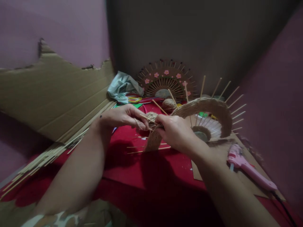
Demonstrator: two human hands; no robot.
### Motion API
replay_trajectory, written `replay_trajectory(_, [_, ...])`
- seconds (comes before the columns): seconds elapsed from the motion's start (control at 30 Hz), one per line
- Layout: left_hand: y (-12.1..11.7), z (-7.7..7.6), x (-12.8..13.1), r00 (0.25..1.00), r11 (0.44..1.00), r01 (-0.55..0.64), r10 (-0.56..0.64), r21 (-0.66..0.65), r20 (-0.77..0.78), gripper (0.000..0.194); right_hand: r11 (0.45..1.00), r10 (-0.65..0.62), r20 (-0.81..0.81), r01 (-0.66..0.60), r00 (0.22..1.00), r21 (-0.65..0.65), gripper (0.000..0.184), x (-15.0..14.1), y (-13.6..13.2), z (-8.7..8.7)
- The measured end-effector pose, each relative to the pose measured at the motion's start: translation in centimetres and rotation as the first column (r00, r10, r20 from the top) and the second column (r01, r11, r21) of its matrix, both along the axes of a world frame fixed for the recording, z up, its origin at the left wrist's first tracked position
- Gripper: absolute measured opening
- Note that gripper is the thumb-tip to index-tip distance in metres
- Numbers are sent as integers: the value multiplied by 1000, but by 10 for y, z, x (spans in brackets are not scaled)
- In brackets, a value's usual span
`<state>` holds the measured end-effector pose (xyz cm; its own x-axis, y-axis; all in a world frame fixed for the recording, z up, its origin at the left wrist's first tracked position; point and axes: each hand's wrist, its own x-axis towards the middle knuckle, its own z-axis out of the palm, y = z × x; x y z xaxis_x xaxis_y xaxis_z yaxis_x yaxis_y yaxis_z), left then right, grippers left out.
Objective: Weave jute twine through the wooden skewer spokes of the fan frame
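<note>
A half-round fan of thin sticks has a curved, twine-wrapped band [203,105] across it, with stick ends poking out past the band. My right hand [175,130] is closed on the band near its left end. Beside it, my left hand [132,117] has its fingers pinched together, and a thin strand of twine [136,122] runs over them. The fingertips of both hands nearly meet at one stick. Just behind them sits a ball of twine [151,116]. A smaller twine-wrapped arc [207,130] surrounds the fan's grey-green centre.
A pink glue gun [248,168] lies on cardboard [201,171] at the right. Loose sticks [47,157] line the left side beside a cardboard sheet [59,94]. At the back are a flowered fan [167,74], a pale cloth [124,85] and another twine ball [169,104].
</note>
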<state>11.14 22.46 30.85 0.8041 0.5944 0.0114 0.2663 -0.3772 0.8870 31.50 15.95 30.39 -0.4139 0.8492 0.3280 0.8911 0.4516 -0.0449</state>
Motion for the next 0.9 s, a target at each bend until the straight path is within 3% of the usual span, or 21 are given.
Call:
replay_trajectory(0.2, [-7, 8, -7, 961, 957, -235, 203, 170, 190, 19, 1000, 14, 7, -14, 1000, 15, 13, -1, 0, 0])
replay_trajectory(0.37, [-11, 11, 10, 957, 898, -282, 240, 338, 162, 17, 1000, 8, 30, -9, 1000, 14, 15, -2, 1, -3])
replay_trajectory(0.53, [-11, 29, 24, 951, 837, -305, 292, 455, 100, 11, 999, 41, -9, -41, 999, 19, 20, -2, -1, -3])
replay_trajectory(0.6, [-8, 34, 26, 948, 853, -316, 304, 416, 97, 10, 999, 42, -41, -42, 998, 12, 18, -1, -4, 0])
replay_trajectory(0.7, [1, 28, 28, 953, 923, -300, 277, 241, 125, 11, 999, 33, -82, -33, 996, 2, 20, -3, -10, 4])
replay_trajectory(0.8, [15, 8, 35, 949, 967, -254, 249, -1, 193, 17, 999, -15, -136, 20, 991, 34, 30, -7, -13, 3])
replay_trajectory(0.9, [27, -13, 46, 937, 964, -169, 222, -207, 271, 23, 992, -90, -152, 102, 984, 78, 29, -11, -13, -4])
